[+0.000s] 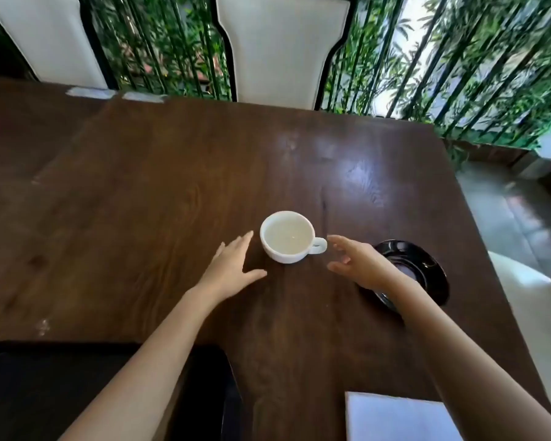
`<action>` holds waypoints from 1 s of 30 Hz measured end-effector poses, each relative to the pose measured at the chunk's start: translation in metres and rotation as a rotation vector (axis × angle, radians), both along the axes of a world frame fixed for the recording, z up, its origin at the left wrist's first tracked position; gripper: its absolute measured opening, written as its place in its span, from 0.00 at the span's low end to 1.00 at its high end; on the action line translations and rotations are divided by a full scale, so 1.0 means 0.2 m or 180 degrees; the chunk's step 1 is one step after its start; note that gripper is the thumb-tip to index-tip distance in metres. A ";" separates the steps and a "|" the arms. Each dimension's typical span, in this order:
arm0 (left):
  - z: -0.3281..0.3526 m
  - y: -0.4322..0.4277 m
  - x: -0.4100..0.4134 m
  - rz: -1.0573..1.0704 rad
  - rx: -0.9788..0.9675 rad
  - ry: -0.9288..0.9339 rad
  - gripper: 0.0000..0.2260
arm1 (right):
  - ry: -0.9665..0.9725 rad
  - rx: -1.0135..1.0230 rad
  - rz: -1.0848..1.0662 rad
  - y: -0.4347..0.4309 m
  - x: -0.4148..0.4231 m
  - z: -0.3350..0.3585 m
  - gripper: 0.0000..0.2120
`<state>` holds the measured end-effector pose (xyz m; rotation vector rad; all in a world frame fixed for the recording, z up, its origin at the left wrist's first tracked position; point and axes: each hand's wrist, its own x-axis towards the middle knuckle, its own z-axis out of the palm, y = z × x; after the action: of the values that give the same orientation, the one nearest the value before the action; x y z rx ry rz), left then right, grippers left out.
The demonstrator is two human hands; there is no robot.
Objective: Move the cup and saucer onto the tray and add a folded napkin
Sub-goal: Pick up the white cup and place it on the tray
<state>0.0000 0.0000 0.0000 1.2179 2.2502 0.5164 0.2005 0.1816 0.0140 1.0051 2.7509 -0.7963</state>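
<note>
A white cup (287, 237) holding pale liquid stands on the dark wooden table (178, 173), its handle pointing right. My left hand (231, 265) lies open just left of the cup, fingers spread, not touching it. My right hand (361, 262) hovers open just right of the handle, apart from it. Behind that hand a black saucer (423, 265) rests on the table, partly hidden by my wrist. A black tray (45, 386) sits at the near left edge under my left forearm. A white napkin (392, 415) lies flat at the near right.
Two white-backed chairs (280, 49) stand at the table's far side, with green bamboo and black railing behind. The table's right edge drops to a tiled floor (506, 214). A white seat (528, 297) is at the right.
</note>
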 end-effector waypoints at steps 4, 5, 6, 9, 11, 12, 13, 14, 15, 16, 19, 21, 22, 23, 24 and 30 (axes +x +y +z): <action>-0.04 0.08 -0.01 0.0272 0.0233 -0.0328 0.45 | 0.0427 -0.0313 -0.0216 -0.02 -0.07 -0.06 0.25; -0.06 0.10 -0.02 0.0313 0.0244 -0.0370 0.46 | 0.0520 -0.0421 -0.0293 -0.01 -0.08 -0.07 0.22; -0.07 0.11 -0.03 0.0310 0.0261 -0.0371 0.47 | 0.0579 -0.0521 -0.0378 -0.01 -0.10 -0.08 0.19; -0.11 0.15 -0.04 0.0185 0.0366 -0.0338 0.48 | 0.0714 -0.0807 -0.0530 0.01 -0.12 -0.09 0.13; -0.12 0.17 -0.03 0.0139 0.0532 -0.0475 0.46 | 0.0788 -0.1082 -0.0622 0.02 -0.14 -0.10 0.12; -0.12 0.18 -0.03 0.0139 0.0613 -0.0534 0.45 | 0.0813 -0.1215 -0.0652 0.02 -0.14 -0.10 0.11; -0.12 0.18 -0.03 0.0157 0.0652 -0.0559 0.44 | 0.0823 -0.1370 -0.0675 0.02 -0.14 -0.10 0.11; -0.12 0.18 -0.03 0.0179 0.0666 -0.0575 0.44 | 0.0831 -0.1534 -0.0700 0.03 -0.14 -0.10 0.11; -0.12 0.18 -0.03 0.0205 0.0689 -0.0593 0.43 | 0.0847 -0.1706 -0.0735 0.03 -0.14 -0.10 0.10; -0.12 0.18 -0.02 0.0217 0.0737 -0.0624 0.42 | 0.0873 -0.1879 -0.0783 0.03 -0.14 -0.10 0.09; -0.11 0.17 0.00 0.0261 0.0961 -0.0738 0.37 | 0.0973 -0.2195 -0.0943 0.01 -0.15 -0.08 0.09; -0.09 0.17 0.01 0.0283 0.1014 -0.0793 0.36 | 0.0965 -0.2198 -0.0982 0.00 -0.15 -0.06 0.09; -0.08 0.17 0.01 0.0287 0.1004 -0.0831 0.36 | 0.0936 -0.2187 -0.0992 0.00 -0.15 -0.05 0.10; -0.08 0.17 0.02 0.0285 0.0988 -0.0861 0.36 | 0.0903 -0.2177 -0.0995 -0.01 -0.15 -0.04 0.11; -0.07 0.17 0.02 0.0278 0.0966 -0.0878 0.37 | 0.0868 -0.2169 -0.0989 -0.01 -0.15 -0.02 0.11; 0.02 0.15 0.04 0.0174 0.1090 -0.0997 0.37 | 0.0899 -0.2115 -0.0940 -0.05 -0.11 0.09 0.13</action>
<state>0.0070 0.0296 0.0048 1.1407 1.9833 1.0705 0.1777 0.1723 0.0326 1.2075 2.2451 -1.8563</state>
